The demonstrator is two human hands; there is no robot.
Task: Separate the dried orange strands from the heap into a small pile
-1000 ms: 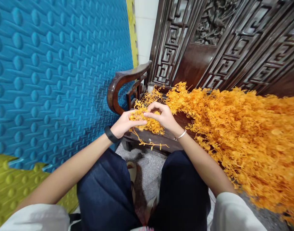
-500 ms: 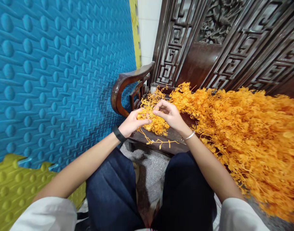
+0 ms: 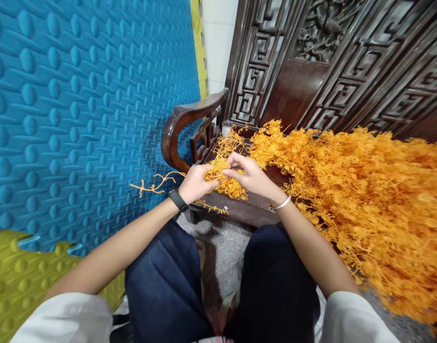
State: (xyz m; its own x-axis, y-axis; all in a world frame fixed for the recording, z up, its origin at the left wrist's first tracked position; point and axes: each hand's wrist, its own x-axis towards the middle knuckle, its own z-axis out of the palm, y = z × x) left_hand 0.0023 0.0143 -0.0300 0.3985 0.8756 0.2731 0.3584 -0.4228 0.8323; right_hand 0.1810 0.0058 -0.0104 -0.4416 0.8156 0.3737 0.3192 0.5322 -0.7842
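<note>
My left hand (image 3: 196, 184) is closed around an orange artificial plant sprig (image 3: 217, 169). The bare, forked end of an orange stem (image 3: 152, 187) sticks out leftward behind that hand. Close by on the right, my right hand (image 3: 253, 177) pinches the sprig's frilly part between thumb and fingers; the exact grip is partly hidden. Under and behind both hands, more orange sprigs (image 3: 234, 188) lie on the dark wooden bench seat (image 3: 250, 202). A thin orange stem piece (image 3: 211, 207) rests at the seat's front edge, below my left hand.
A big heap of orange artificial foliage (image 3: 375, 190) covers the bench to the right. At the left stands a curved wooden armrest (image 3: 171, 138), beside a blue foam mat (image 3: 78, 105). The carved bench back (image 3: 293, 90) rises behind.
The bare forked stem, earlier hanging to the right below my hands, now points left past my left hand. My right hand has shifted slightly down and still pinches at the sprig.
</note>
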